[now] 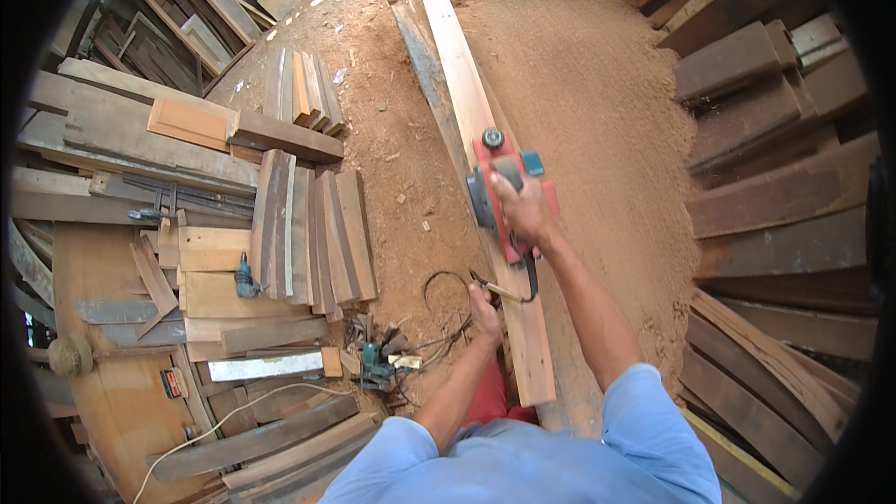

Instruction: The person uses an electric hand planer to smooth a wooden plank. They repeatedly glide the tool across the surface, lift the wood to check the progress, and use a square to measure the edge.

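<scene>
My right hand (527, 210) grips the handle of a red and black electric planer (495, 177), which rests on a long pale board (453, 47). The board lies lengthwise over a weathered grey plank (415, 37). Below and left of the planer, my left hand (483, 313) is closed on the power cord (530, 285), part of which is yellowish. Loops of black cable hang beside that hand.
Stacked planks (308, 224) fill the left, with a teal drill (245, 275) on them and another teal tool (373, 364) lower down. Sawdust (597, 84) covers the ground right of the board. More dark timber (775, 187) lines the right side.
</scene>
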### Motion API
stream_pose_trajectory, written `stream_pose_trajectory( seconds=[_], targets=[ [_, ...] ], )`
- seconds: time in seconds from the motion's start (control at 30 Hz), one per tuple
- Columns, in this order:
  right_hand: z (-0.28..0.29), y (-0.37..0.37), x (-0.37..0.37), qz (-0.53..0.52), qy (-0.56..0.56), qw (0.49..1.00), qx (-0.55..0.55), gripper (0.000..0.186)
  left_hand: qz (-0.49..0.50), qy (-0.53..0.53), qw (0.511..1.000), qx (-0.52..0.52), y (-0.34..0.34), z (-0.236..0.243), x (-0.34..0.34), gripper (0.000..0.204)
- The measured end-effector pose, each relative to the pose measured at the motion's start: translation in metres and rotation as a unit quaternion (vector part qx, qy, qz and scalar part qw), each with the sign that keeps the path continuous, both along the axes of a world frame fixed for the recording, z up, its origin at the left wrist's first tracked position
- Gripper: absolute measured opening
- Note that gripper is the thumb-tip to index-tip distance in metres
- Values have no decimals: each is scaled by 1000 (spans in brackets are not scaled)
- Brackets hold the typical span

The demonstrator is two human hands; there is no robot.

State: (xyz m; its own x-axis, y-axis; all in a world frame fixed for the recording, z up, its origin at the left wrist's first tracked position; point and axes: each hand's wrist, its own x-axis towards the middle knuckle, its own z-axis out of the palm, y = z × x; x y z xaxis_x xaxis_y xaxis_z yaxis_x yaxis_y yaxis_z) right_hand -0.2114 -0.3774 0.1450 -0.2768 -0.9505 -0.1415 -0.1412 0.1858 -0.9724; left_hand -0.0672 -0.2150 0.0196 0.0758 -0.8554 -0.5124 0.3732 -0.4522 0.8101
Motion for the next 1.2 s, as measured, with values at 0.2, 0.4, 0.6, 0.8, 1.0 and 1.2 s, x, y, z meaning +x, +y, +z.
stream_pose_trajectory(
  seconds=[0.2,0.4,0.6,0.8,1.0,1.2],
  targets=[
    [40,-213,-25,-15,93,990,101,55,-186,-325,927,-16,-13,4,-19,59],
    [43,-316,-36,18,32,996,81,59,-196,-323,925,-32,-11,28,-23,61],
    [51,-275,-21,10,33,997,72,57,-196,-357,912,-52,-8,22,-20,60],
    [47,-159,-9,15,1,993,115,44,-156,-351,922,-49,-6,-3,-25,64],
    [16,54,24,49,-15,997,54,31,75,118,974,175,-26,-14,8,84],
    [40,316,48,72,19,991,111,38,40,218,939,263,83,-43,102,82]
  ],
)
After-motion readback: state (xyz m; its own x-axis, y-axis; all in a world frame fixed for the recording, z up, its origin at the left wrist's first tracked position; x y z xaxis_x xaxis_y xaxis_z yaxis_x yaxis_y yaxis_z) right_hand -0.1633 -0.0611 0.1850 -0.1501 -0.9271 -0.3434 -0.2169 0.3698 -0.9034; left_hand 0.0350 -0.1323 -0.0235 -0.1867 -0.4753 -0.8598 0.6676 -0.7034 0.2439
